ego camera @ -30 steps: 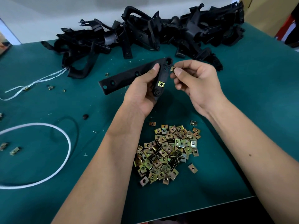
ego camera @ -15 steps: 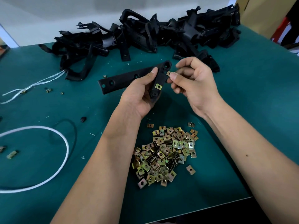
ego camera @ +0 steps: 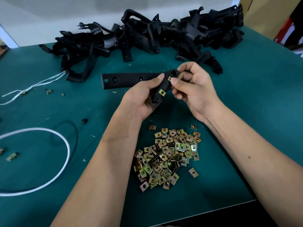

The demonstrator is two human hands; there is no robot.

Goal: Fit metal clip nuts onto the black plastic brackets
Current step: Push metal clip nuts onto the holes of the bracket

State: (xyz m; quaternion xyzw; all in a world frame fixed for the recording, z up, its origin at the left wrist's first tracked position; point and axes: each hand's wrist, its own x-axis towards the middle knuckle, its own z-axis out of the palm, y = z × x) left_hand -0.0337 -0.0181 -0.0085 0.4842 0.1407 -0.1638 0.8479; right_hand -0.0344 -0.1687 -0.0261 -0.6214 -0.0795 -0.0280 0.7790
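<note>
Over the middle of the green table (ego camera: 246, 99) I hold one black bracket (ego camera: 131, 80) up off the surface, my left hand (ego camera: 141, 99) curled round its lower stub with the thumb laid along the long arm. One clip nut (ego camera: 162, 92) already sits on the short leg. My right hand (ego camera: 195, 86) pinches a second clip nut (ego camera: 169, 78) between thumb and forefinger, right at the bracket's edge just under the big hole; whether it has begun to slide on I cannot quite tell, since my thumb covers most of it. So this bracket looks about half done, and I judge the job as a whole barely dented: the heap of brackets (ego camera: 147, 36) along the far side is large, and the pile of loose nuts (ego camera: 168, 156) near me is still thick. A white cord loop (ego camera: 65, 145) lies at near left. Open mat spreads to the right of my hands; the table's near edge runs close below the nut pile, so strays could roll off
</note>
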